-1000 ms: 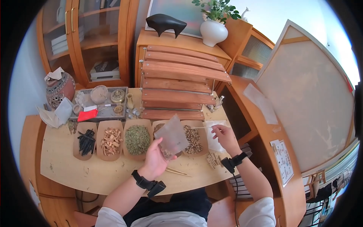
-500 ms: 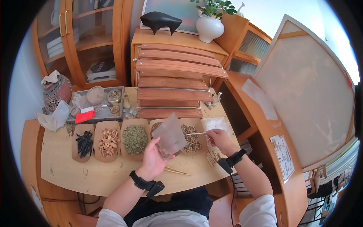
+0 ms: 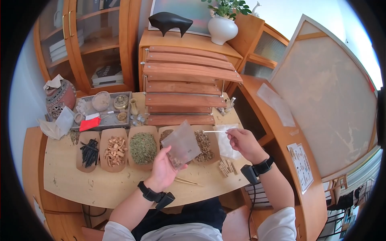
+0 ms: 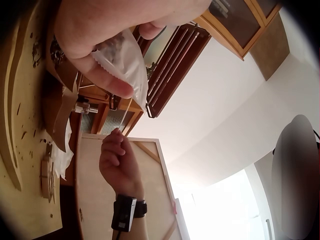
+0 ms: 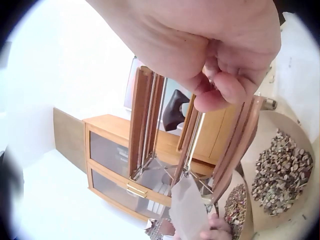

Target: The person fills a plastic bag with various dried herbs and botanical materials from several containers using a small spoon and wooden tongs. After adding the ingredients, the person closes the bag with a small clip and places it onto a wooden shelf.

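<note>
In the head view my left hand (image 3: 162, 170) holds up a translucent bag (image 3: 183, 144) by its lower part, with some dried bits at the bottom. To the right, my right hand (image 3: 243, 143) pinches the end of a thin pale stick (image 3: 215, 131) between thumb and fingertips. The stick points left, over the rightmost paper tray (image 3: 216, 152), which holds chopped brown dried pieces (image 3: 205, 146). From the right wrist view, the stick reaches down towards the bag's upper edge; I cannot tell what shape its far tip has.
More paper trays hold dark strips (image 3: 89, 150), tan chips (image 3: 115, 149) and green dried herb (image 3: 142, 148). A slatted wooden rack (image 3: 183, 88) stands behind. Tweezers (image 3: 188, 182) lie in front, short sticks (image 3: 227, 168) and a white packet (image 3: 231, 150) at right.
My right hand first moved left and lower with the stick over the rightmost tray, then back right and up. My left hand still holds the bag in about the same place.
</note>
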Available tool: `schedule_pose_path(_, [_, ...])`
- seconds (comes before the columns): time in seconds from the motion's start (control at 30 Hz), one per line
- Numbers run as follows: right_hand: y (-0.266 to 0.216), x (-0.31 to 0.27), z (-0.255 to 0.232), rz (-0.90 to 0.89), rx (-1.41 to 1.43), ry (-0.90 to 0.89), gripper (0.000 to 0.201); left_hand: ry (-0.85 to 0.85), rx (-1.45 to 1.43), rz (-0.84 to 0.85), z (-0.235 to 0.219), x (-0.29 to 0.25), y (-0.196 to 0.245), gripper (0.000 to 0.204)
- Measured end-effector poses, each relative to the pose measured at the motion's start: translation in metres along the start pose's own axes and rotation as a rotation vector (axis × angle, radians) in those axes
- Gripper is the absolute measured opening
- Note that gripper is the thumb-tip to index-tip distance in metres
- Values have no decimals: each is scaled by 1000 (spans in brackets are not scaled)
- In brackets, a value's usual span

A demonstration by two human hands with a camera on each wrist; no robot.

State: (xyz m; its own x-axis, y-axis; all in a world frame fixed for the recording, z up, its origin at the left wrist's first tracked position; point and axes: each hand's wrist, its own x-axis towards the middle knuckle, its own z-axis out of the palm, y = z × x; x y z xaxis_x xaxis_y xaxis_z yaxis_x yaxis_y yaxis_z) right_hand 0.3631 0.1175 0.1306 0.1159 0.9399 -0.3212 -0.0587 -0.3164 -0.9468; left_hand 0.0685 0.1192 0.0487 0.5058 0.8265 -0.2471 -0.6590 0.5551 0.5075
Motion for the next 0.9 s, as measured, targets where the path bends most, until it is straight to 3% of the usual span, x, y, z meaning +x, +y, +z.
schedule_pose_path(0.23, [-9,-22,34,-84,-241,-20,20,-53,-3,-8,-3,1,0,47])
schedule_pose_path(0.4, [-13,-37,39,-314,-234,123,18,-22,-24,3,-2,0,1,46])
schedule_pose_path(0.63, [18,-23,25,-370,-9,241,17,37,-83,14,-8,2,-1,44])
schedule_pose_path(0.9, [3,14,72,-522,155,232,21,-40,-177,119,-18,3,9,42])
